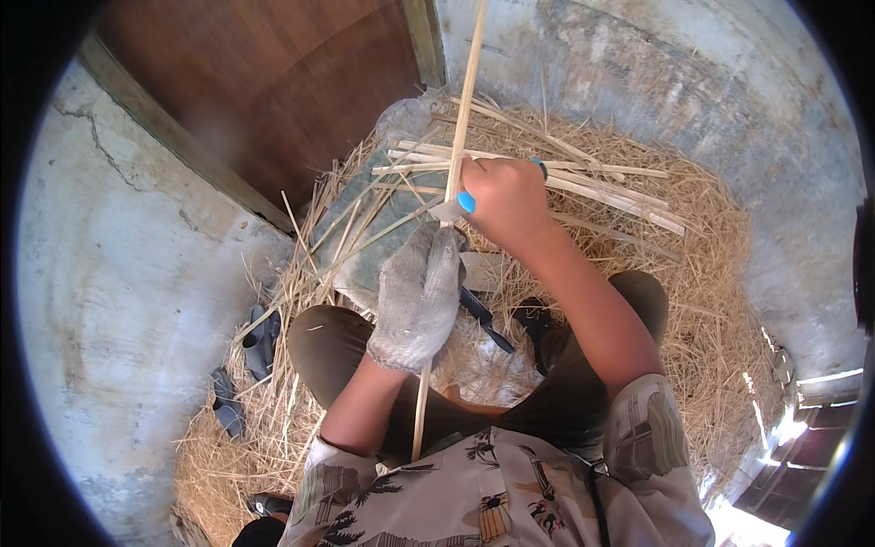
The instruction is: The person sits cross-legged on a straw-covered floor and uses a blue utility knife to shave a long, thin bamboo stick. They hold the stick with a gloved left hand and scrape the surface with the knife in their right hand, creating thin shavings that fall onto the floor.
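Partly lost from where I stand
Long strip [464, 105] cut off at the top edge, its middle behind the left hand [416, 296]; knife handle [466, 201] mostly inside the right hand [509, 201]; door [273, 82] cut off above

Left hand [419, 292]: one. Right hand [508, 202]: one. Long pale strip [463, 109]: one. Blue-handled knife [466, 201]: one. Black-handled tool [486, 319]: one. Grey shoes [260, 345], left: two. Brown door [273, 87], far left: one. Loose strips [652, 217], far: several, exact count indeterminate.
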Demonstrator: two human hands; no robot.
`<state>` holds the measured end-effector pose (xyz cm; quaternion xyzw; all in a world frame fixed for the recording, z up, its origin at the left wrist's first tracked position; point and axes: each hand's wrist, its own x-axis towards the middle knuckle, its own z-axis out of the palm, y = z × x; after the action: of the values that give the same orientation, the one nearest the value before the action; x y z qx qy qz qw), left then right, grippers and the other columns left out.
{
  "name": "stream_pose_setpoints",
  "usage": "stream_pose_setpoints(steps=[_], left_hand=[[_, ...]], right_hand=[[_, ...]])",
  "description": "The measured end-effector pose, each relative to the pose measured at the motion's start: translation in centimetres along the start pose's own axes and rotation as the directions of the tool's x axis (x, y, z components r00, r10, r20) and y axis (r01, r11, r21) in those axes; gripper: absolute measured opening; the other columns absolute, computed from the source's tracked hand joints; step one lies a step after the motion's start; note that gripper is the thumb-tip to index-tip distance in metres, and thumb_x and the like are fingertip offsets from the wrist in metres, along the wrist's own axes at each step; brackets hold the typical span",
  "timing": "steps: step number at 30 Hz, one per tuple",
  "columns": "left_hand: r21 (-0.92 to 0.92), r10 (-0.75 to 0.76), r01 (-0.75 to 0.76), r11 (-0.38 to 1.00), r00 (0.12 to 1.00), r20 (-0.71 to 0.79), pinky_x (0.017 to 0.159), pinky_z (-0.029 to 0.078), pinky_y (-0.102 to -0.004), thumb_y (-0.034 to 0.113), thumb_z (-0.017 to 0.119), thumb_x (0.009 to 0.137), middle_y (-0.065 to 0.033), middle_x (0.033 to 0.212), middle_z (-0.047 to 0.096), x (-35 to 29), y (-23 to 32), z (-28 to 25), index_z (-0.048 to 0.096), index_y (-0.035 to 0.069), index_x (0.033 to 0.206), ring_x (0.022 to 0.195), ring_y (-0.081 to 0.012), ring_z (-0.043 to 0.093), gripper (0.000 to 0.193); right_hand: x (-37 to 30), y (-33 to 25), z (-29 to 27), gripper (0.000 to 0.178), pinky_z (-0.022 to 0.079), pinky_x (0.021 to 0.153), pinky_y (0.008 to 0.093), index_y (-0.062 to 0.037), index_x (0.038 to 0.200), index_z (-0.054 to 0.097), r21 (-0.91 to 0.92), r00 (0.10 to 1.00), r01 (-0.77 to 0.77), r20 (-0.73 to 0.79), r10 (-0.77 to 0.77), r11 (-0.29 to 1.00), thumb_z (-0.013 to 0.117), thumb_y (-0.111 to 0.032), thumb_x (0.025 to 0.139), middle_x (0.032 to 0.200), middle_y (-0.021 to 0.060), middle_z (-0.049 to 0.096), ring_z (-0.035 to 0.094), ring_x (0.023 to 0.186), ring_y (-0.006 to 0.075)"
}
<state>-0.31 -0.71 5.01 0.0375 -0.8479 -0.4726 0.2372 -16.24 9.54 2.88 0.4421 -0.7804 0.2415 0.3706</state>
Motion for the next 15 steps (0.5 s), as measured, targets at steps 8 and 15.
stream_pose_setpoints(steps=[8,15], left_hand=[[-0.442,-0.455,0.527,0.726,0.85,0.266,0.043,0.036,-0.0251,0.028,0.051,0.109,0.0011,0.064,0.051,0.1,2.7,-1.0,0.066,0.003,0.107,0.048,-0.0077,0.044,0.03],[-0.35,-0.265,0.33,0.877,0.939,0.222,0.044,0.037,-0.0258,0.031,0.051,0.109,0.001,0.067,0.053,0.1,0.6,-0.6,0.065,0.003,0.109,0.05,-0.0071,0.047,0.032]], right_hand=[[-1.2,0.6,-2.0,0.009,0.054,0.057,0.0436,-0.0119,0.078,0.068,0.257,0.984,-0.096,0.173,0.052,0.962,0.076,-0.015,0.073,0.066,0.0095,0.068,0.069,0.06,0.0306],[-1.3,-0.9,-2.0,0.008,0.054,0.056,0.0449,-0.0087,0.079,0.067,0.154,0.965,-0.084,0.258,0.042,0.984,0.072,-0.01,0.074,0.066,0.0135,0.068,0.07,0.062,0.0345]])
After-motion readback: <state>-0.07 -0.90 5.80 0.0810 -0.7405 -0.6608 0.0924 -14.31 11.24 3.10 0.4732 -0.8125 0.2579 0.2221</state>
